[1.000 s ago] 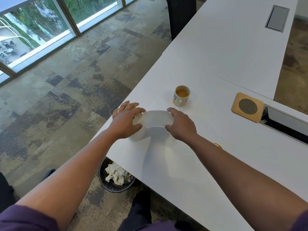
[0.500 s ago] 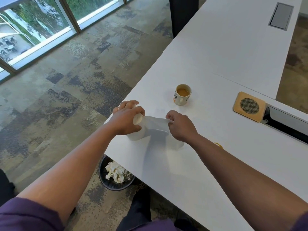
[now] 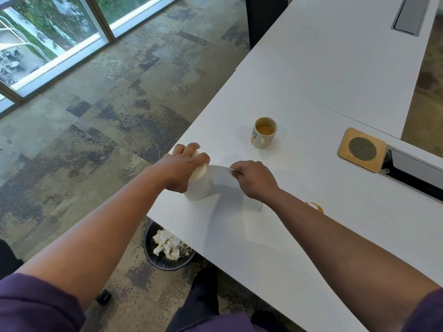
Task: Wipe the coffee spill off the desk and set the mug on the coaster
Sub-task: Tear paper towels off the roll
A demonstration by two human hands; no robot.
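1. Mug (image 3: 264,133): cream, printed, upright on the white worktop (image 3: 311,75), holding brown coffee.
2. Coaster (image 3: 362,149): square, wooden, with a round mesh centre, flat, well right of the mug.
3. Spill (image 3: 317,207): small yellowish streak beside the right forearm.

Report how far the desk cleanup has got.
Done: nothing visibly. In hand: left hand grips the paper towel roll, right hand pinches a sheet pulled from it. Left: wiping the desk; moving the mug onto the empty coaster.

One mug (image 3: 264,132), one coaster (image 3: 362,149), one paper towel roll (image 3: 199,185), one waste bin (image 3: 167,248), two hands: left (image 3: 184,167), right (image 3: 254,179).
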